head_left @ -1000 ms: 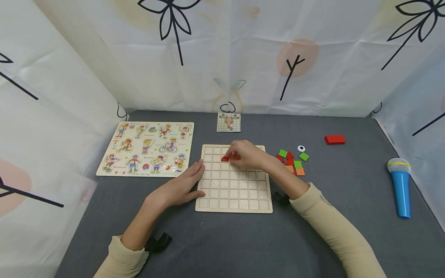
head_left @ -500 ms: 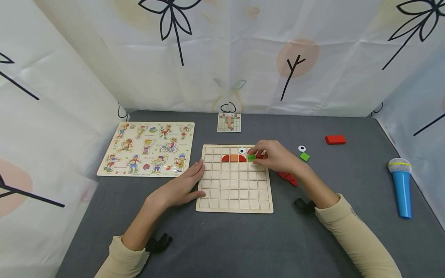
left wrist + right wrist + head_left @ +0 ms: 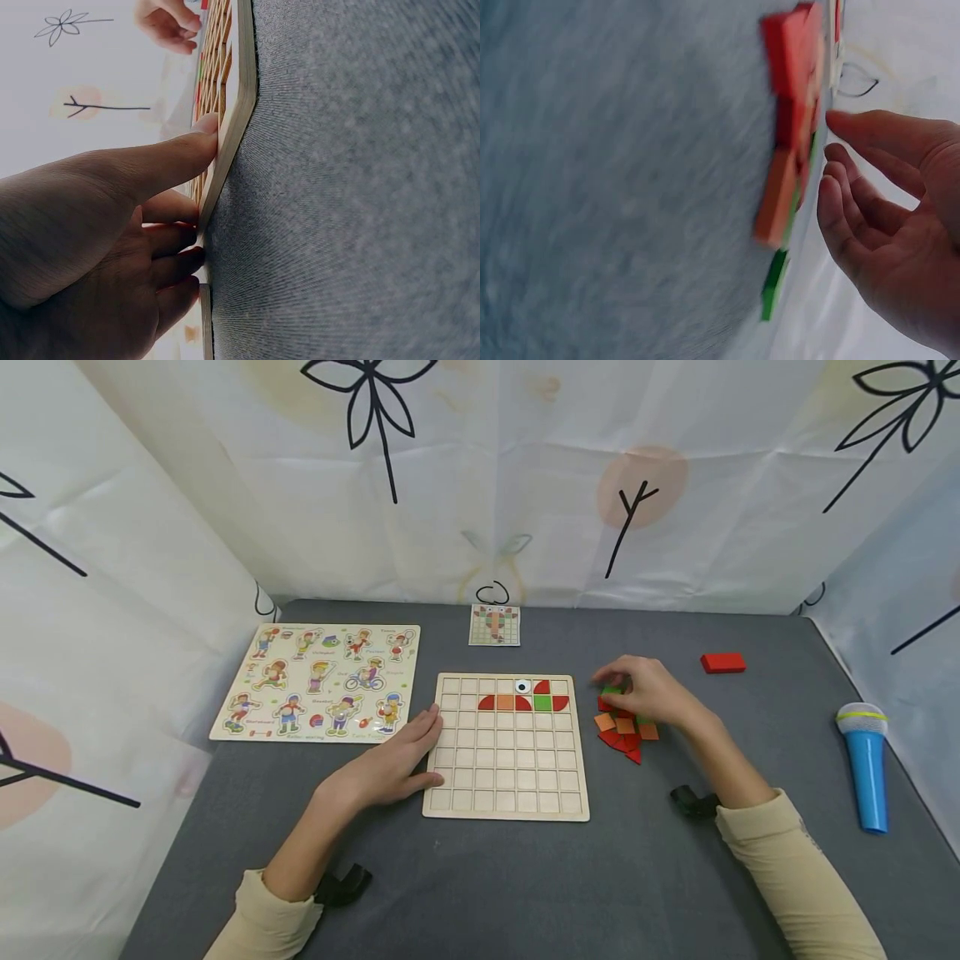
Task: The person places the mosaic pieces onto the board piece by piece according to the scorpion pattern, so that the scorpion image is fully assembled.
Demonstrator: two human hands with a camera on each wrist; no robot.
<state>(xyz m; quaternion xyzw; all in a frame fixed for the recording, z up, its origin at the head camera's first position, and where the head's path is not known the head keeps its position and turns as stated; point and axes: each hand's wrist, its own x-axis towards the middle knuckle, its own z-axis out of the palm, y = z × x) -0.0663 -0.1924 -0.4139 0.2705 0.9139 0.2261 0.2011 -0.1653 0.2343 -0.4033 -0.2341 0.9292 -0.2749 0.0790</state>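
Note:
A wooden grid board [image 3: 504,781] lies in the middle of the table. In its upper rows sit an eye tile [image 3: 522,687], an orange square [image 3: 506,702], a green square [image 3: 542,702] and several red rounded tiles [image 3: 560,702]. My left hand [image 3: 390,766] touches the board's left edge, fingers extended; the left wrist view shows the thumb [image 3: 176,160] against the rim. Over a loose pile of red, orange and green tiles [image 3: 630,742], my right hand [image 3: 651,690] reaches down. Its thumb and fingers stand apart in the right wrist view, with no tile between them.
A small pattern card [image 3: 494,625] lies behind the board. To the left is a picture puzzle board [image 3: 315,685]. A red block [image 3: 723,662] and a blue toy microphone [image 3: 865,768] lie at the right. White printed cloth [image 3: 525,485] walls the table in.
My right hand has moved from the board rightward to the loose tiles. The eye tile, orange square, green square and red tiles now show on the board. The left hand stays in place.

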